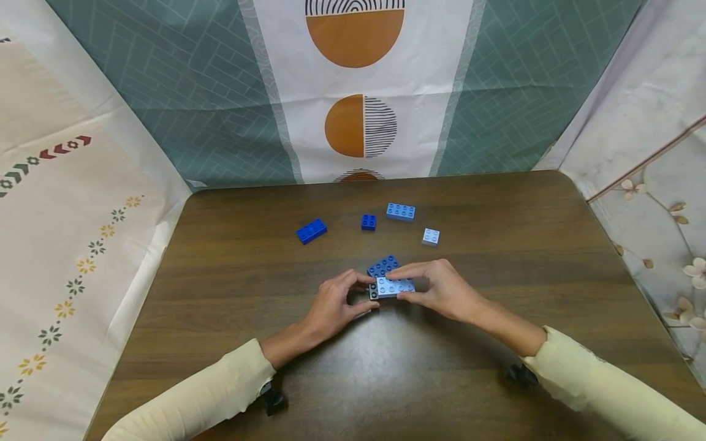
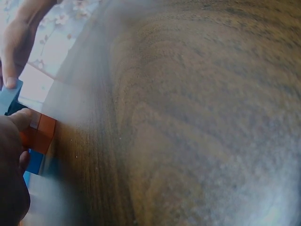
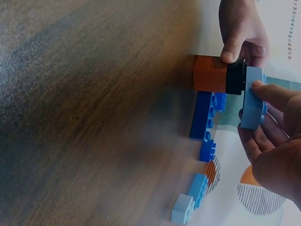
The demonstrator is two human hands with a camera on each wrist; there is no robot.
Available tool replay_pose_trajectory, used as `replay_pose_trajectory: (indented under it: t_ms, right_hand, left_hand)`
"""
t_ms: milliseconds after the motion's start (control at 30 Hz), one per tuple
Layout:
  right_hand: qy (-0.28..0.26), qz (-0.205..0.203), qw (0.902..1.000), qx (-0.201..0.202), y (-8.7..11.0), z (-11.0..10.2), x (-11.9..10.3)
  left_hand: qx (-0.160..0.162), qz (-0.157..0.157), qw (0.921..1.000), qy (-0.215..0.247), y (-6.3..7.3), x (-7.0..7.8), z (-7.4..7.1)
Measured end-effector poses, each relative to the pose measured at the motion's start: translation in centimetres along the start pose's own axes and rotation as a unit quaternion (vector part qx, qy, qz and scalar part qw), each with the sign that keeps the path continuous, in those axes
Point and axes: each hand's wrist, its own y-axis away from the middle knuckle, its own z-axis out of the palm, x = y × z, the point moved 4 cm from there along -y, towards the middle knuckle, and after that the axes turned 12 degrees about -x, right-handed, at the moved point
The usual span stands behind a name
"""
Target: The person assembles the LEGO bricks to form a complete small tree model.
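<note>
My right hand [image 1: 448,293] pinches a light blue brick [image 1: 396,286] between thumb and fingers. Part of that brick lies over a black brick [image 1: 374,291], its other end overhanging; whether the two are pressed fully together I cannot tell. Below the black brick are orange-red bricks [image 3: 209,74], seen in the wrist views and hidden from the head view. My left hand [image 1: 333,304] grips this small stack from the left, its thumb around the black and orange-red bricks in the right wrist view. Just behind the stack lies a medium blue brick [image 1: 383,266].
Farther back on the wooden table [image 1: 248,275] lie a long dark blue brick [image 1: 311,231], a small dark blue brick [image 1: 368,222], a long light blue brick [image 1: 400,212] and a small pale blue brick [image 1: 431,237]. Patterned cloths [image 1: 220,92] hang around the table.
</note>
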Motion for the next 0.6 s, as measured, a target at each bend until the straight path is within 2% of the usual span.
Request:
replay_pose_trajectory:
  t_ms: [600]
  right_hand:
    - [0.024, 0.003, 0.9997, -0.004, -0.26, 0.09, -0.28]
  left_hand:
    - [-0.010, -0.012, 0.9999, 0.007, 0.00, -0.02, 0.02]
